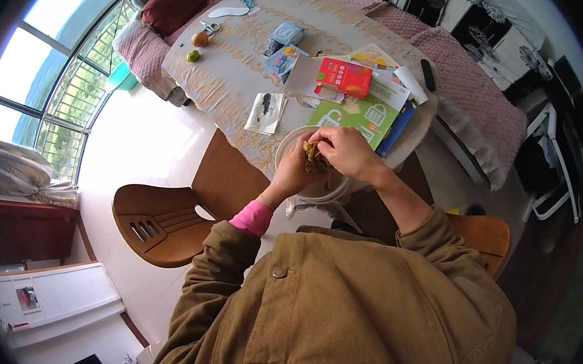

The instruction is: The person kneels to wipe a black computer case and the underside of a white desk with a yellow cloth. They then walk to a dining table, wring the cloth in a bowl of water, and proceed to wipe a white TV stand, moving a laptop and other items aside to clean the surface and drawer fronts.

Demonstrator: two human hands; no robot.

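Both hands meet over a pale round tub (321, 197) at the near edge of the table. My left hand (292, 166) cups a crumpled yellow-brown leafy bundle (314, 158) from the side and below. From above, the fingers of my right hand (348, 148) pinch the upper part of that same bundle. What exactly the bundle is cannot be told. The hands hide much of the tub's inside, and a small brownish bit shows beneath the bundle.
The table (217, 84) wears a patterned cloth. Past the tub lie a green book (376, 114), a red book (345, 77) and a stained paper pad (266, 112). Farther left are scissors (210, 28) and a green fruit (193, 55). Wooden chairs (160, 223) flank me.
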